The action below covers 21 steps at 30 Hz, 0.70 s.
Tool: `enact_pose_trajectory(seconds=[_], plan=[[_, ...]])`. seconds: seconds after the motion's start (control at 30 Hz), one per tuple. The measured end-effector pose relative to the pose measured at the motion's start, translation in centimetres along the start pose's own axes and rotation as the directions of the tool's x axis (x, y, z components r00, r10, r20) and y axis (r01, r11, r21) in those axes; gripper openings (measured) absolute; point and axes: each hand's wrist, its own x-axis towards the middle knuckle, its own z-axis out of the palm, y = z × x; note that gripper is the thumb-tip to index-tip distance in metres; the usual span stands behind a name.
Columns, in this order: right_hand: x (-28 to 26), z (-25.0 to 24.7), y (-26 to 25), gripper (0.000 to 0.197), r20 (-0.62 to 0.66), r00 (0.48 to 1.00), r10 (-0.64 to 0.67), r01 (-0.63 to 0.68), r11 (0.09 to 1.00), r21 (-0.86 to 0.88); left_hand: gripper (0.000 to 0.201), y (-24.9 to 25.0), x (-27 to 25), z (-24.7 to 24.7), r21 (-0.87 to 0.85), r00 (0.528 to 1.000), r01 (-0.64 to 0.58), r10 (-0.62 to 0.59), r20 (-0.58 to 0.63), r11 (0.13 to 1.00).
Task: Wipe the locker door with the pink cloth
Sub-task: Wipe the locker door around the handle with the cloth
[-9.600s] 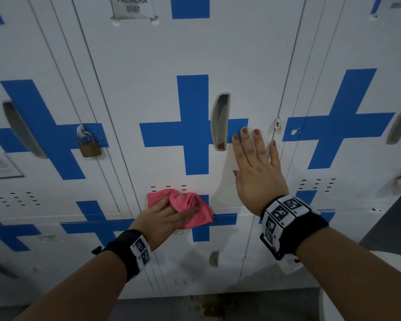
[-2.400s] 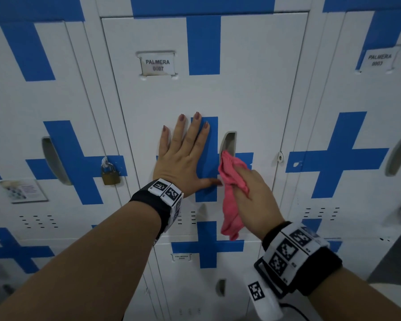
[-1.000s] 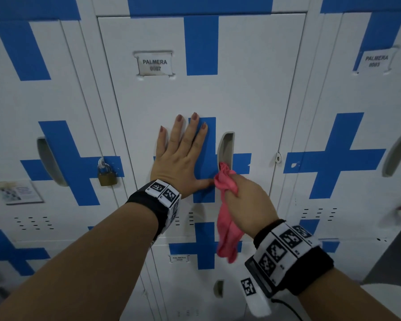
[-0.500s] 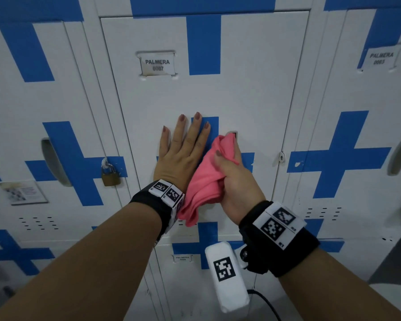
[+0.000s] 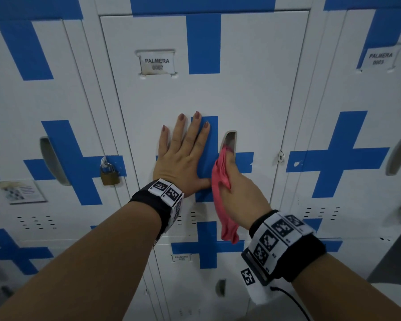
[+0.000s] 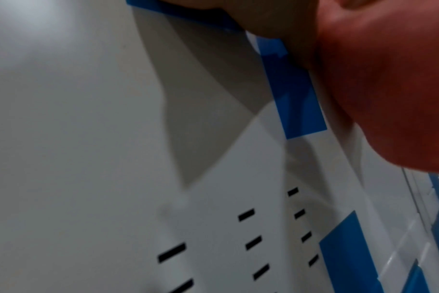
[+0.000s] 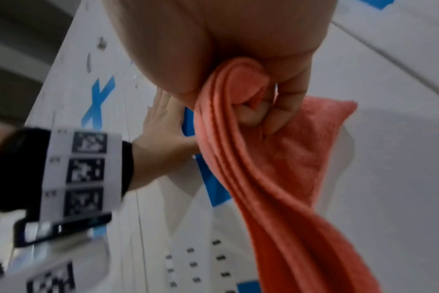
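The white locker door (image 5: 252,93) with a blue cross and the label PALMERA 0007 fills the middle of the head view. My left hand (image 5: 183,154) lies flat on it, fingers straight, left of the recessed handle (image 5: 229,141). My right hand (image 5: 237,181) grips the pink cloth (image 5: 220,181) and pushes its top end into the lower part of the handle recess. The rest of the cloth hangs down past my wrist. In the right wrist view my curled fingers (image 7: 283,111) hold the bunched cloth (image 7: 276,178) against the door.
A brass padlock (image 5: 109,174) hangs on the locker to the left. Vent slots (image 5: 190,217) sit below the cross. Neighbouring lockers stand on both sides and a lower row (image 5: 208,286) runs beneath. A dark floor strip (image 5: 394,256) shows at the lower right.
My right hand has turned and dropped from the top of the handle, so the cloth now hangs long instead of being spread against the door. The left hand has stayed flat.
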Motion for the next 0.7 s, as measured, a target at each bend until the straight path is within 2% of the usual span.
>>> enact_pose_trajectory(seconds=[0.1,0.23,0.4,0.47,0.6,0.7], plan=[[-0.7,0.8,1.9,0.069,0.003,0.999,-0.047,0.046,0.969,-0.243,0.115,0.1,0.0,-0.2,-0.002,1.000,0.010,-0.010,-0.002,1.000],[-0.9,0.6,2.9,0.067,0.034,0.998,-0.061,0.070,0.938,-0.340,0.117,0.2,-0.1,-0.3,-0.015,1.000,0.010,-0.011,-0.015,1.000],[-1.1,-0.3,2.1,0.063,0.061,0.997,-0.036,0.064,0.824,-0.563,0.123,0.1,-0.1,-0.4,-0.013,1.000,0.011,-0.011,-0.008,1.000],[-0.7,-0.2,1.8,0.054,0.048,0.998,-0.050,0.069,0.772,-0.632,0.123,0.1,-0.1,-0.5,-0.014,1.000,0.013,-0.013,-0.005,1.000],[0.4,-0.8,1.3,0.017,0.056,0.994,-0.094,0.107,0.719,-0.687,0.122,0.2,-0.2,-0.5,-0.022,1.000,0.012,-0.012,-0.004,1.000],[1.1,-1.4,1.5,0.013,0.077,0.991,-0.113,0.135,0.711,-0.691,0.123,0.1,-0.2,-0.5,-0.018,1.000,0.010,-0.010,-0.002,1.000]])
